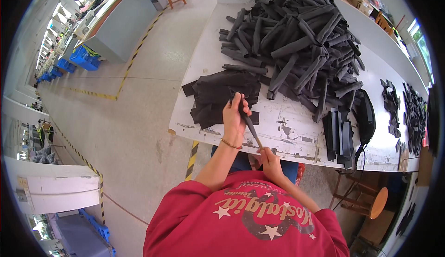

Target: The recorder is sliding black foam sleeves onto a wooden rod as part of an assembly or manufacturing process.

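Observation:
My left hand is closed around a narrow black fabric tube, near the table's front edge. The tube slants down toward my right hand, whose fingers pinch its lower end. A tan piece, like the tip of a thin stick, shows there; I cannot tell whether it runs inside the tube. Just beyond my left hand lies a flat stack of black fabric pieces. Farther back, a large heap of dark grey rolled fabric tubes covers much of the white table.
At right stand folded black pieces and a black pouch with a strap over the edge. More black scraps lie farther right. A wooden stool is below the table's right side. A raised board borders the back.

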A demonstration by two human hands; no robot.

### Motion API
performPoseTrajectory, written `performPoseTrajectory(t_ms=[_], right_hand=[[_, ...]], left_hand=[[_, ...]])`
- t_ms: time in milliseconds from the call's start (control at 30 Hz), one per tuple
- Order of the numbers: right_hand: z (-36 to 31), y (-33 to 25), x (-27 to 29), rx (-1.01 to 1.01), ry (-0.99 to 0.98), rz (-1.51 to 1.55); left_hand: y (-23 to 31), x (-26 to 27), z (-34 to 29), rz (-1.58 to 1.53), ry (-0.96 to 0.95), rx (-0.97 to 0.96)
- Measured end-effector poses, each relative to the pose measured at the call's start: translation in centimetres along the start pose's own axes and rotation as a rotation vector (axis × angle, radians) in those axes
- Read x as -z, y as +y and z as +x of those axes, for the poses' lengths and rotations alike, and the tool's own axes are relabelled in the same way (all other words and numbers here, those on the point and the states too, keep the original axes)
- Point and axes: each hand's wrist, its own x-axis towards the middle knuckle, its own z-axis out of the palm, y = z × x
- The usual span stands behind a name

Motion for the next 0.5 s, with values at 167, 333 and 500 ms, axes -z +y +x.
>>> performPoseTrajectory(t_ms=[167,333,500], right_hand=[[-3.6,1.5,2.6,0.003,-0.139,-0.046],[-5.5,0.3,5.8,-0.127,-0.180,-0.051],[-4.5,-0.5,6.1,-0.104,-0.143,0.000]], left_hand=[[2.2,1.1,2.3,0.129,0.011,-0.214],[5.8,0.9,4.7,0.069,0.003,-0.352],[3.8,2.9,1.7,0.184,0.309,-0.493]])
